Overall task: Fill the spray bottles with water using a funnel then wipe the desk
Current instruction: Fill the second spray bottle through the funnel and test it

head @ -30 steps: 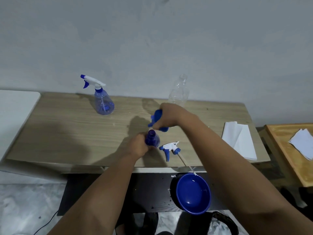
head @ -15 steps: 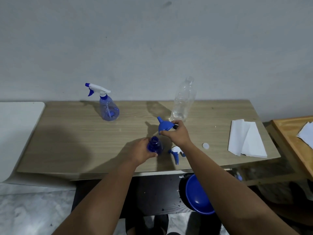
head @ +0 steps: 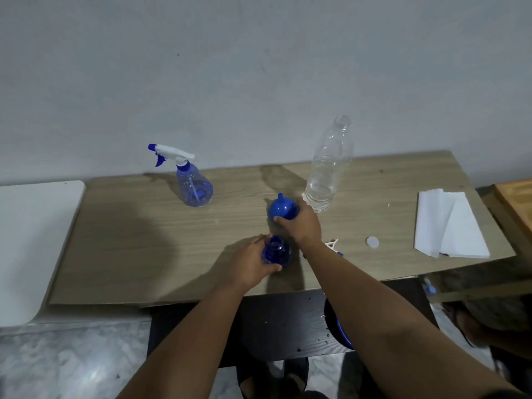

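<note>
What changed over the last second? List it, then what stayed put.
The right hand carried the funnel away from above the open bottle, back toward the clear bottle; it grips the funnel throughout. The camera view also shifted. Unchanged: the left hand holds the open bottle on the desk, and the capped sprayer, cap and tissues lie as before.
</note>
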